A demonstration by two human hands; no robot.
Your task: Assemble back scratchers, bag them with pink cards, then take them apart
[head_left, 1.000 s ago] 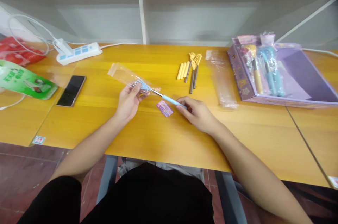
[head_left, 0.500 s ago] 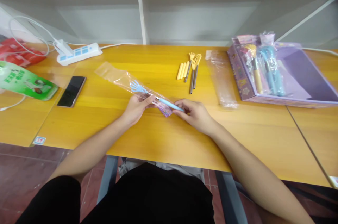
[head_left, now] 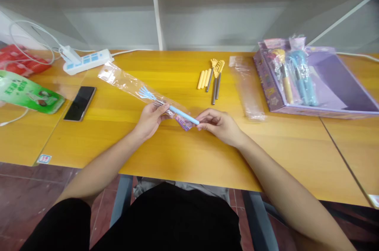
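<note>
A blue back scratcher (head_left: 182,113) with a hand-shaped head lies slantwise between my hands, its head to the upper left. My left hand (head_left: 151,120) is closed on its shaft and on a clear plastic bag (head_left: 118,76), thumb on top. The head shows through or against the bag; I cannot tell how far it is inside. My right hand (head_left: 218,124) pinches the end of the blue handle. A purple printed card (head_left: 184,122) shows just below the handle.
Yellow scratcher heads on metal rods (head_left: 217,81) and several yellow handles (head_left: 204,79) lie behind my hands. A clear bag (head_left: 248,93) lies beside a purple box (head_left: 325,113) with packed scratchers. At left are a phone (head_left: 80,103), power strip (head_left: 88,61) and green pack (head_left: 32,92).
The back scratcher has slid a little to the upper left, with its head further along the bag. My right hand has stayed at the handle's end, more of which now shows.
</note>
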